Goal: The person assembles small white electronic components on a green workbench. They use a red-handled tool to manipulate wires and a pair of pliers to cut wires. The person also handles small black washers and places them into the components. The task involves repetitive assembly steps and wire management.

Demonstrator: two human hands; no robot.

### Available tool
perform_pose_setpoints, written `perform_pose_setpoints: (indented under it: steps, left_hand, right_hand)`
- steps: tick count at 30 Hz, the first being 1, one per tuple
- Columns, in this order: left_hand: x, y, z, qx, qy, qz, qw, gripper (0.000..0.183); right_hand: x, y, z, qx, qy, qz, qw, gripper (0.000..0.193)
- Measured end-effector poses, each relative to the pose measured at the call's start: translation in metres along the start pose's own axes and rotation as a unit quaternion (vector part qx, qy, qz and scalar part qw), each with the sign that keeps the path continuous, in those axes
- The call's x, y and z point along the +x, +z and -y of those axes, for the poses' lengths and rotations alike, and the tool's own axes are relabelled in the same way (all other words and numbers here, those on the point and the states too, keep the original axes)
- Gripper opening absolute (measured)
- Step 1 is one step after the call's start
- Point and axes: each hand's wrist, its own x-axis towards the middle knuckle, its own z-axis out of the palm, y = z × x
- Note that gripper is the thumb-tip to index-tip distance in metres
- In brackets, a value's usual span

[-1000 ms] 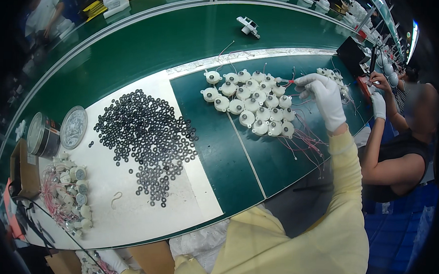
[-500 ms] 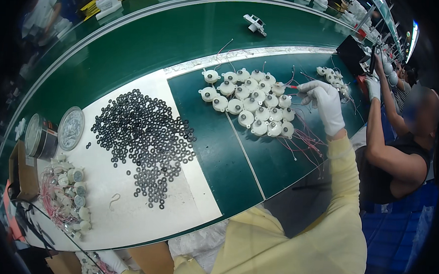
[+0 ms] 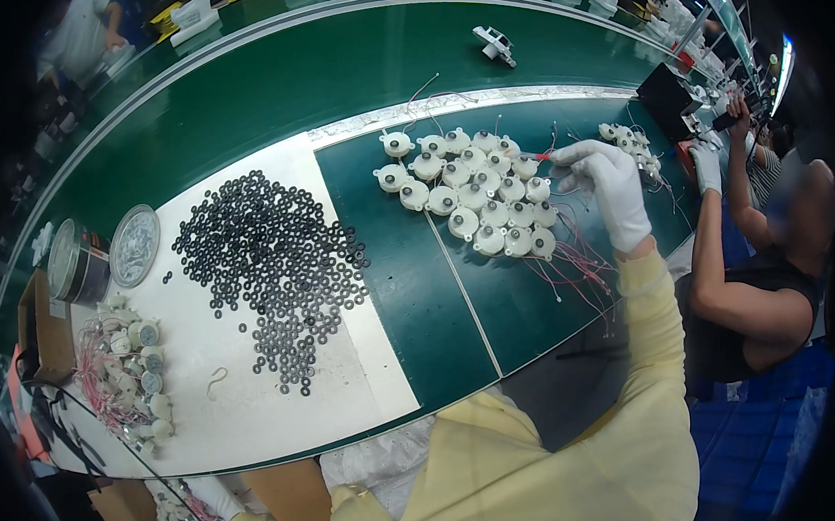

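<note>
My right hand [image 3: 607,187], in a white glove, is closed on a thin red-handled tool [image 3: 541,157]. The tool's tip points left, over the far right part of a cluster of round white motors [image 3: 476,196]. Most of these stand upright with a dark centre on top, and pink and white wires [image 3: 580,268] trail off to their right. At the lower left edge, my left hand [image 3: 213,496], also gloved, is beside more wired motors [image 3: 176,509] below the table edge; its fingers are hidden.
Many black rubber rings [image 3: 269,245] are spread over the white board [image 3: 357,370]. Wired motors [image 3: 124,359], a tin can [image 3: 80,260] and a round lid [image 3: 135,244] sit at the left. A white part [image 3: 494,46] lies on the green belt. A co-worker [image 3: 752,275] works at the right.
My right hand has moved slightly left and away from me with the tool. On the belt, the white part has shifted a little to the right. The co-worker's hands have moved.
</note>
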Motion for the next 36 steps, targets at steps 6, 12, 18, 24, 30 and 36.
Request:
perform_pose_setpoints:
  steps: [6,12,18,24,30,36]
  left_hand:
    - [-0.01,-0.012,-0.034,-0.041,0.007,0.0,0.999,0.043]
    - [-0.005,-0.009,-0.017,-0.02,-0.025,0.011,0.999,0.043]
    - [-0.004,-0.005,-0.014,-0.065,0.003,0.004,0.998,0.042]
    - [-0.003,-0.007,-0.015,-0.046,-0.007,0.013,0.999,0.04]
    - [0.001,0.002,0.007,0.007,0.019,-0.017,1.0,0.037]
    - [-0.007,-0.011,-0.027,-0.006,0.016,-0.032,0.999,0.036]
  right_hand:
    - [0.005,0.018,0.004,0.046,0.024,0.023,0.998,0.034]
    - [0.001,0.012,-0.006,0.063,0.045,0.024,0.997,0.034]
    - [-0.006,0.007,-0.013,0.069,0.053,0.011,0.996,0.034]
    - [-0.018,-0.017,-0.011,0.0,0.017,-0.033,0.999,0.036]
    - [-0.027,-0.031,-0.019,0.015,0.032,-0.034,0.999,0.036]
    - [-0.028,-0.025,-0.026,0.017,0.04,-0.029,0.999,0.034]
